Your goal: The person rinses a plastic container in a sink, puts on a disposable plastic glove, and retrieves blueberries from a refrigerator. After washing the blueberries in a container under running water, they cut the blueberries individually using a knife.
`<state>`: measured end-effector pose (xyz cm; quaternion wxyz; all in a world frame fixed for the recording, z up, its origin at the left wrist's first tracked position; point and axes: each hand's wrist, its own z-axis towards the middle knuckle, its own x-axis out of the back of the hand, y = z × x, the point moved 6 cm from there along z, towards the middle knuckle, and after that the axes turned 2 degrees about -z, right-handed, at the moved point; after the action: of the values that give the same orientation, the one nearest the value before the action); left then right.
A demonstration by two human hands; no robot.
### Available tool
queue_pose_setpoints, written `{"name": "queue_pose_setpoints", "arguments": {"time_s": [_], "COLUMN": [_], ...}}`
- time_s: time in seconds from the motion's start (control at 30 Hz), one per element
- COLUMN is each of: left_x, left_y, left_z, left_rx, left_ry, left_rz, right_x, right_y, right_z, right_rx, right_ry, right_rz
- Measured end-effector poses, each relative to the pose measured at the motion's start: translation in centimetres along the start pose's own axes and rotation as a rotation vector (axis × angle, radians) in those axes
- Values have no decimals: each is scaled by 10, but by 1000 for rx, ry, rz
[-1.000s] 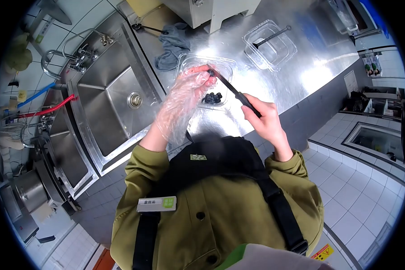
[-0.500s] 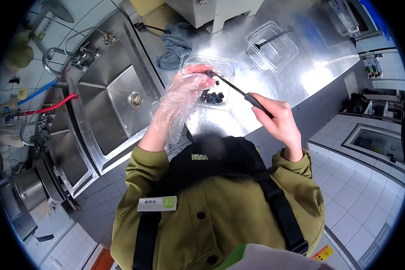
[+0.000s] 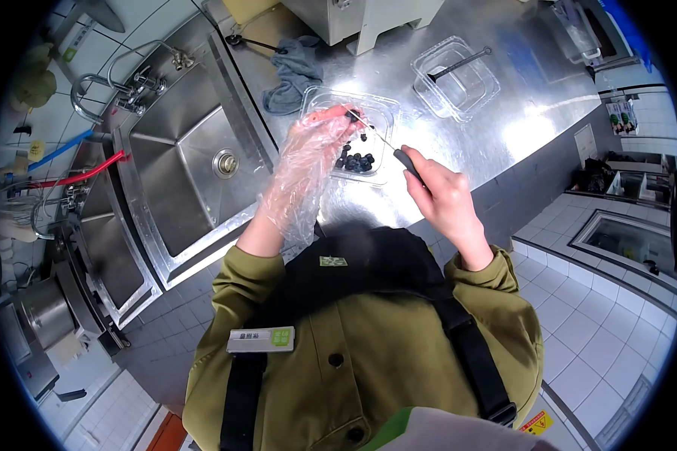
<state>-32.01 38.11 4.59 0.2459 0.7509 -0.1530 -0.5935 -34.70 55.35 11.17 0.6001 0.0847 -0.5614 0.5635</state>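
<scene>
My left hand (image 3: 317, 143), in a clear plastic glove, is closed on a small dark berry (image 3: 353, 116) between its fingertips, above a clear plastic container (image 3: 384, 113). Bare, my right hand (image 3: 438, 188) grips the black handle of a knife (image 3: 403, 158). The thin blade points up and left, its tip at the berry. Several dark berries (image 3: 359, 162) lie in the near part of the container, with a few small dark pieces above them. The gloved hand hides part of the container's left side.
A second clear container (image 3: 459, 89) with a dark utensil (image 3: 460, 63) across it stands at the back right of the steel counter (image 3: 519, 113). Behind lie a grey cloth (image 3: 293, 75) and a metal appliance (image 3: 346, 19). A steel sink (image 3: 180, 188) is at the left.
The knife blade has been lowered and raised again at the berry, and my right hand has shifted right, then back left. A few more dark pieces now lie in the container.
</scene>
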Motion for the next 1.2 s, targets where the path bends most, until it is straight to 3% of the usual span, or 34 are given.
{"name": "queue_pose_setpoints", "arguments": {"time_s": [0.33,0.47,0.53,0.63,0.67,0.77,0.8,0.93,1.2], "left_x": [12,25,38,45,55,62,60,59,53], "left_y": [-16,-27,-31,-19,-19,-39,-47,-86,-91], "left_z": [11,20,30,31,38,50,53,67,76], "left_rx": [-49,-108,-111,21,106,-270,-311,305,309], "left_ry": [53,2,-23,117,159,-176,-301,-526,-482], "left_rz": [18,65,43,353,687,1831,1898,2022,2080], "right_x": [-42,-67,-59,-44,-38,-32,-33,-32,-24], "right_y": [12,41,44,59,62,65,66,63,68], "right_z": [15,11,13,5,3,-3,-4,-4,-9], "right_rx": [-90,-510,-517,-523,-536,-553,-553,-554,-534], "right_ry": [113,-254,-287,-184,-156,-120,-119,-99,-22], "right_rz": [-15,480,540,570,561,528,515,501,436]}}
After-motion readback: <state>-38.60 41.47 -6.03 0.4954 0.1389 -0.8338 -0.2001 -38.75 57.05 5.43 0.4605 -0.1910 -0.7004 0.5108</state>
